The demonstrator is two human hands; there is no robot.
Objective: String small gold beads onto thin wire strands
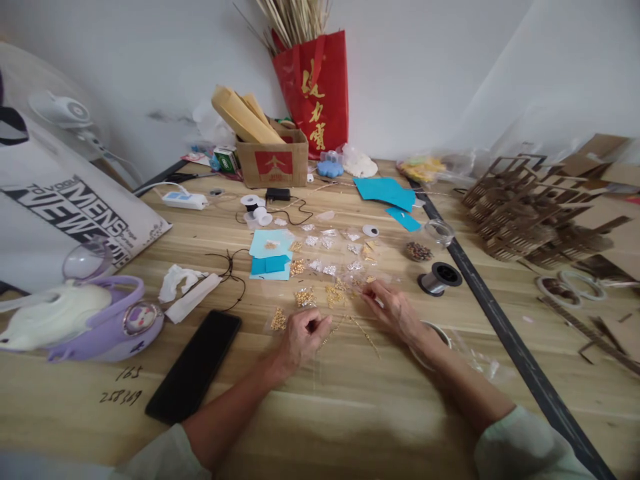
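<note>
Both our hands pinch small gold beads: left hand [300, 337], right hand [393, 310]; tote bag [75, 213] reads "MENS".

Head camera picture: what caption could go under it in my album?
Two hands, left hand and right hand, pinch tiny gold beads on a wooden table.

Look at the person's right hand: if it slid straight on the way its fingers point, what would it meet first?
The right hand points up-left across the table. It would probably meet the small bags of gold beads just ahead of its fingertips first; the exact line is hard to judge.
</note>
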